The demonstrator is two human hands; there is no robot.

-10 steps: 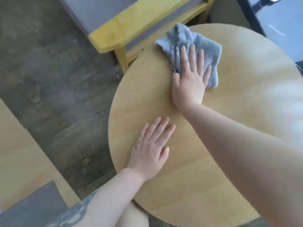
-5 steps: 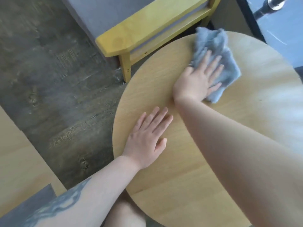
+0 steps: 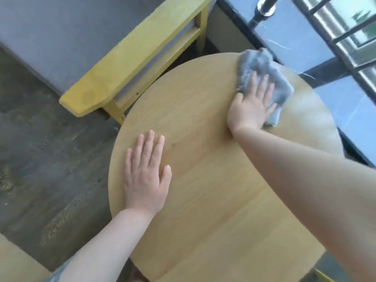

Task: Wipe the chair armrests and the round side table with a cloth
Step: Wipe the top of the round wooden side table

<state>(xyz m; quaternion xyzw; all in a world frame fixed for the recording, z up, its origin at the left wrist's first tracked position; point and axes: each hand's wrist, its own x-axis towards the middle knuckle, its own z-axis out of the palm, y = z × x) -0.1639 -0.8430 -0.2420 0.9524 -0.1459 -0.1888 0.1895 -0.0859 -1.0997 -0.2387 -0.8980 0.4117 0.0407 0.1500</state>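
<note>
Head view, left to right: beyond the left hand's (image 3: 144,178) fingertips stands the yellow wooden chair armrest (image 3: 130,58). That hand lies flat, fingers straight and slightly spread, steadying the round pale-wood side table (image 3: 203,200) near its left edge. Further right, the right hand (image 3: 251,106) presses the crumpled grey cloth (image 3: 262,72) down with straight, spread fingers; the cloth bunches past the fingertips, right at the table's far rim. A likely risk: a stroke pushed further out would carry the cloth over the rim, slipping it from under the palm.
</note>
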